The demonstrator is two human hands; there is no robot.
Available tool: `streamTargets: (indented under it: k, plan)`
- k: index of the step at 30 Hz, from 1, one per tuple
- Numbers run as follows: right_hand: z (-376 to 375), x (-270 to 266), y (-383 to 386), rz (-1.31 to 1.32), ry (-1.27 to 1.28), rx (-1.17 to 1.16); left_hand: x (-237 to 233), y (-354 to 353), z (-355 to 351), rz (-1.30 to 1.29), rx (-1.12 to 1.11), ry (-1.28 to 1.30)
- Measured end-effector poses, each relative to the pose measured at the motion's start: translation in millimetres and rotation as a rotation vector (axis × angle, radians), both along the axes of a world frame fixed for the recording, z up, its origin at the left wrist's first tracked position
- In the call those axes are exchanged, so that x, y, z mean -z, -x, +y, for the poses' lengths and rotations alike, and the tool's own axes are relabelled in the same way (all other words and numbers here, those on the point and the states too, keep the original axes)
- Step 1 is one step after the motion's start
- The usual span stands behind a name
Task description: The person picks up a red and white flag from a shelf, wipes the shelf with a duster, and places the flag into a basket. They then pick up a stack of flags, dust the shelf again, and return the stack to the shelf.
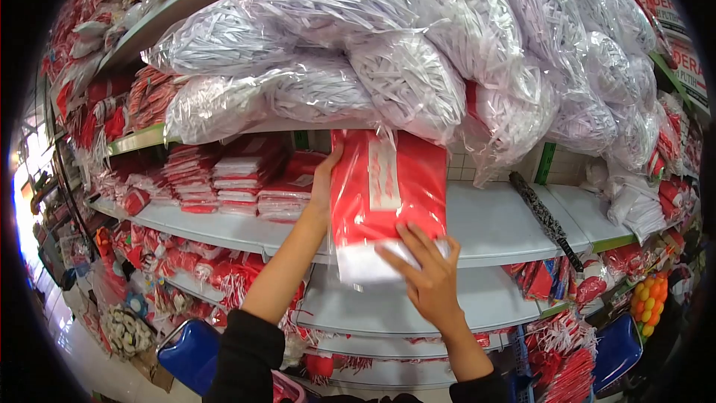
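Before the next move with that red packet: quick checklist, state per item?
1. Left hand grips the red packet at its upper left edge: ok.
2. Right hand lies flat on its lower white part: ok.
3. Bare shelf to the right of the packet: ok.
4. Clearance above: bags of white strips overhang its top: not ok.
5. Black folded umbrella lies apart from the packet: ok.
6. Packet's underside resting on the shelf: cannot tell.

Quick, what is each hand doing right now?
Left hand: closed on the left edge of the red packet.
Right hand: open, fingers spread flat against the packet's lower end.
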State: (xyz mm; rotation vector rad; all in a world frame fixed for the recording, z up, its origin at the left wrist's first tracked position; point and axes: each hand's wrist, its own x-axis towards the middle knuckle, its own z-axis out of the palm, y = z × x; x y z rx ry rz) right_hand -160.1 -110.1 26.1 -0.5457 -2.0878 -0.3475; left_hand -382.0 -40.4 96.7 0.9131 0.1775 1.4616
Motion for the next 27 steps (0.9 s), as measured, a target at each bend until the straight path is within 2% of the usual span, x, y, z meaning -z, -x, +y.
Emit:
streamTargets:
  k: [3,6,8,11,12,15,18,21,24,27]
  plan:
    - [57,-20,38,0.060,-0.003,0.041,-16,33,61,0.089,-0.225,0.097]
    - [110,-16,61,-0.050,0.140,0.122,-16,62,88,0.830,-0.910,0.177]
    - [135,-2,70,-0.223,0.287,0.166,10,77,93,1.096,-1.066,-0.176]
    - [146,13,81,-0.135,0.182,0.141,46,76,68,1.257,-0.847,-0.267]
    - [145,16,83,-0.118,0.162,0.138,50,64,49,1.269,-0.764,-0.217]
    - [144,19,90,-0.104,0.154,0.171,65,39,18,1.530,-1.155,-0.376]
    - [126,14,96,-0.135,0.137,0.251,81,48,22,1.579,-1.183,-0.387]
    - [113,15,104,-0.095,0.133,0.322,70,51,15,1.617,-1.103,-0.325]
    - [113,22,113,-0.040,0.063,0.402,69,54,20,1.745,-1.199,-0.370]
    - [123,22,116,-0.059,0.117,0.422,69,53,25,1.734,-1.119,-0.288]
